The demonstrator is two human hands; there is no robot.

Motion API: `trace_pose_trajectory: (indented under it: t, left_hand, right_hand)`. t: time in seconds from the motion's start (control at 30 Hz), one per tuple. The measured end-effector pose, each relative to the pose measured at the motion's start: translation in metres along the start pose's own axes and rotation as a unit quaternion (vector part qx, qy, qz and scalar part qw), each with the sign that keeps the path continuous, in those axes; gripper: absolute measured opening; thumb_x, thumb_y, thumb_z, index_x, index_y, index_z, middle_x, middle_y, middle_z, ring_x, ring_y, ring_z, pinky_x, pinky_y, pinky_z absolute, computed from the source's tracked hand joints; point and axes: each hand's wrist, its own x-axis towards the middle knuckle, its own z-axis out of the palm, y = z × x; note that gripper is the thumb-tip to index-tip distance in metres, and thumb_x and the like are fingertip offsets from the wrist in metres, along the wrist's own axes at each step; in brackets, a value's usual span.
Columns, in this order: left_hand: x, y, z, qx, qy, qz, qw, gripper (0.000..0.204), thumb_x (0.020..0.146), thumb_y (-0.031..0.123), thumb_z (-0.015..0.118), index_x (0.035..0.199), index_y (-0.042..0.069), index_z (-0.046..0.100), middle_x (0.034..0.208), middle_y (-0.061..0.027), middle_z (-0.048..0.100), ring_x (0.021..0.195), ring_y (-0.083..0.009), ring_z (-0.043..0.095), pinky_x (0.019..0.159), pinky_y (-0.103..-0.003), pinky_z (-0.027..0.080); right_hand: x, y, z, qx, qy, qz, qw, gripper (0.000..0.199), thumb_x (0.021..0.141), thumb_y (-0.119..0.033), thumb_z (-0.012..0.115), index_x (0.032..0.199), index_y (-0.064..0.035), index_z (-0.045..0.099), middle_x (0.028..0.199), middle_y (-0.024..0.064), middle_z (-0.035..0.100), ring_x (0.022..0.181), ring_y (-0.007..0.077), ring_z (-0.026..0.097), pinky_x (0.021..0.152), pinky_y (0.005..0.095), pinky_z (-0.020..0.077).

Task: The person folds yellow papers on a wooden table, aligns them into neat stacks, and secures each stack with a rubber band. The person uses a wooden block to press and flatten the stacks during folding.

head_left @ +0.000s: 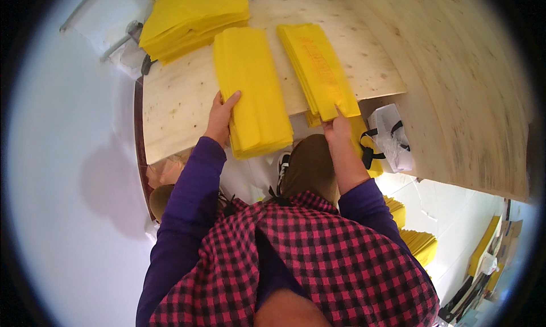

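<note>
Head view shows a person in a red-and-black checked top with purple sleeves bent over a pale plywood worktop [176, 94] with a visible grain and knots. The left hand [220, 115] lies at the left edge of a thick stack of folded yellow sheets [253, 88], soft, matte and long in shape, fingers [232, 101] stretched flat on top and thumb down the side, pressing rather than gripping. The right hand [338, 127] rests at the near end of a second yellow stack [319, 68], thinner, fanned in layers and marked with faint red print; its fingers lie loosely on the lowest sheets, and whether they pinch any cannot be told. Both stacks overhang the near edge of the worktop. A larger heap of yellow sheets [193, 17] sits at the far left corner. Right of the right hand stands a clear plastic bag with black straps [391, 136]; more yellow bundles [420, 244] lie lower right.
</note>
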Motion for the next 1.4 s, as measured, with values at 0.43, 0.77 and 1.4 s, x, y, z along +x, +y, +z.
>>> trace_pose_trajectory:
  t: [0.43, 0.77, 1.4]
  left_hand:
    - [0.028, -0.002, 0.044, 0.019, -0.027, -0.004, 0.999, 0.064, 0.083, 0.026, 0.067, 0.129, -0.003, 0.034, 0.114, -0.0155, 0.054, 0.099, -0.0218, 0.058, 0.082, -0.031, 0.050]
    - [-0.004, -0.005, 0.005, 0.158, 0.065, 0.016, 0.985, 0.083, 0.083, 0.040, 0.063, 0.142, 0.001, 0.019, 0.145, -0.0257, 0.021, 0.135, -0.0305, 0.023, 0.108, -0.036, 0.021]
    - [-0.218, 0.038, -0.188, 0.583, 0.341, 0.135, 0.725, 0.041, 0.096, 0.023, 0.043, 0.124, -0.006, 0.045, 0.123, -0.0178, 0.051, 0.114, -0.0257, 0.049, 0.099, -0.035, 0.037]
  right_hand:
    - [0.038, -0.027, -0.012, -0.029, -0.037, -0.020, 0.999, 0.025, 0.089, -0.015, 0.056, 0.112, -0.0078, 0.051, 0.103, 0.0070, 0.059, 0.089, 0.0218, 0.060, 0.073, 0.0384, 0.0524]
    - [0.025, -0.043, -0.042, -0.115, 0.005, -0.048, 0.992, 0.027, 0.088, -0.022, 0.060, 0.106, -0.0046, 0.049, 0.094, 0.0056, 0.054, 0.082, 0.0177, 0.055, 0.069, 0.0334, 0.0479]
    - [-0.011, 0.040, -0.307, -0.614, 0.095, -0.009, 0.783, 0.025, 0.083, -0.024, 0.056, 0.085, -0.0005, 0.062, 0.077, 0.0128, 0.064, 0.067, 0.0206, 0.062, 0.060, 0.0325, 0.0487]
